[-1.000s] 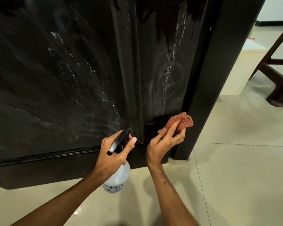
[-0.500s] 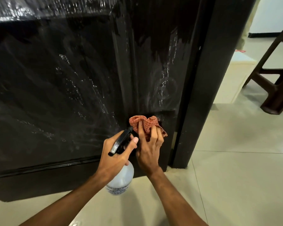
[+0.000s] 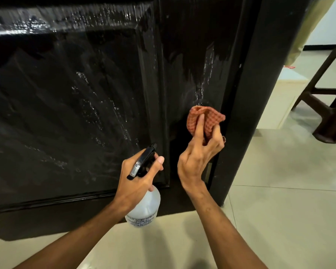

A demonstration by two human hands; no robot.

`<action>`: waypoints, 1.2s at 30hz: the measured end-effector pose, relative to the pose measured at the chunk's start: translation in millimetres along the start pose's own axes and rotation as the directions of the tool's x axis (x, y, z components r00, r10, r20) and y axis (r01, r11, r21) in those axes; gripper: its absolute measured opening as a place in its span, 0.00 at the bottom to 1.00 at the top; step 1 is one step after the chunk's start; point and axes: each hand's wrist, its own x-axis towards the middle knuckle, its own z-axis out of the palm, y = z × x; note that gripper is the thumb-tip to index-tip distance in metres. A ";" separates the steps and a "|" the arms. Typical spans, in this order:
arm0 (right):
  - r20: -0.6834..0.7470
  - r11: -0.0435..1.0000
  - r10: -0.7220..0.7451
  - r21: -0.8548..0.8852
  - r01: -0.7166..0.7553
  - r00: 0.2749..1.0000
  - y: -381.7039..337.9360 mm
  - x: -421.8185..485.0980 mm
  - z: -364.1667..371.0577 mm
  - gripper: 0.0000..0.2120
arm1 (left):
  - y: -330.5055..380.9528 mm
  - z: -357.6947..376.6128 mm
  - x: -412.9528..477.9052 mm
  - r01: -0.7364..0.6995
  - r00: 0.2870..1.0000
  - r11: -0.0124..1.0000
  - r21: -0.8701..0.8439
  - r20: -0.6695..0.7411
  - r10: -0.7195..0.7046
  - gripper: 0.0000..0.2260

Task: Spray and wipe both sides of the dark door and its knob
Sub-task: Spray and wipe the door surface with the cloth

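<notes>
Head view: a bunched red checked cloth is gripped in the right hand, the fingers curled round it, and is pressed against the narrow right-hand stile of the dark door, low down and just beside the door frame. A clear spray bottle with a black trigger head is held by its neck in the left hand, the fingers wrapped round it and the thumb raised beside the nozzle. The bottle hangs just left of the right hand, near the door's lower rail.

Wet runs and droplets are seen across the large recessed panel to the left, and a pale streak is seen on the stile directly above the cloth. The knob is not shown.

The step in hand is judged to be the wiping of this lower right part. It would be done well if the cloth were spread flatter, drawn through the streak in overlapping strokes, and worked into the moulding groove between stile and panel. The nozzle should be kept turned away from wiped areas. The panel, the knob and the other side are judged not yet finished.

Beyond the frame, to the right, a pale tiled floor, a white box and a dark wooden chair are seen.
</notes>
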 end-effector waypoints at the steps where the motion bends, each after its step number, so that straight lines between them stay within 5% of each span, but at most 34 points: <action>1: -0.007 1.000 0.009 -0.012 -0.009 1.000 -4.6 0.0 1.0 0.28 | -1.2 -0.6 -0.8 0.000 1.000 1.000 0.001 -0.006 0.000 0.11; 5: 0.184 0.892 -0.429 -0.072 0.447 0.885 9.4 -9.1 -12.7 0.27 | -0.8 -3.3 -5.3 0.025 0.999 1.000 0.001 -0.035 -0.025 0.14; 7: 0.148 0.918 -0.375 -0.080 0.389 0.915 19.5 8.9 -15.7 0.29 | 3.3 -5.1 -3.9 0.035 0.999 0.999 0.002 -0.042 -0.035 0.13; 9: 0.044 0.984 -0.144 -0.097 0.148 0.989 12.8 19.8 -12.9 0.30 | 8.7 -7.3 -1.2 0.032 0.998 0.999 0.011 -0.051 -0.031 0.11; 11: 0.089 0.962 -0.214 -0.156 0.225 0.973 7.1 8.1 -12.8 0.34 | 14.2 -10.6 -1.0 0.011 0.998 1.000 0.021 -0.068 -0.010 0.10; 13: 0.285 0.812 -0.501 -0.172 0.558 0.817 22.8 -13.1 -17.8 0.37 | 18.4 -13.5 -2.0 0.005 0.997 1.000 0.016 -0.083 -0.004 0.13; 16: 0.368 0.678 -0.649 -0.116 0.726 0.666 34.7 14.7 -29.2 0.37 | 32.8 -18.0 0.6 0.016 0.994 1.000 0.013 -0.109 -0.014 0.16; 20: 0.161 0.787 -0.590 -0.104 0.608 0.791 -4.5 102.0 -25.1 0.35 | 45.9 -17.1 7.7 -0.019 0.991 0.999 0.042 -0.135 0.024 0.10; 22: 0.177 0.772 -0.604 -0.108 0.626 0.777 -5.5 103.1 -26.9 0.34 | 49.1 -15.5 8.9 -0.037 0.989 0.999 0.039 -0.141 0.042 0.09; 26: 0.462 0.491 -0.750 -0.088 0.866 0.473 39.0 55.1 -45.5 0.38 | 63.8 -14.8 8.1 -0.053 0.990 0.999 0.001 -0.132 0.053 0.11; 28: 0.476 0.427 -0.779 -0.070 0.901 0.407 42.5 74.5 -45.4 0.36 | 69.3 -13.9 11.1 -0.058 0.992 0.998 -0.011 -0.114 0.057 0.10; 33: 0.209 0.621 -0.751 -0.103 0.777 0.627 -33.9 187.3 -38.8 0.32 | 78.8 -12.5 10.5 -0.074 0.987 0.997 -0.005 -0.140 0.073 0.10; 36: 0.218 0.630 -0.737 -0.124 0.767 0.640 -36.3 193.5 -40.1 0.32 | 82.2 -5.7 10.6 -0.070 0.987 0.998 -0.002 -0.143 0.069 0.12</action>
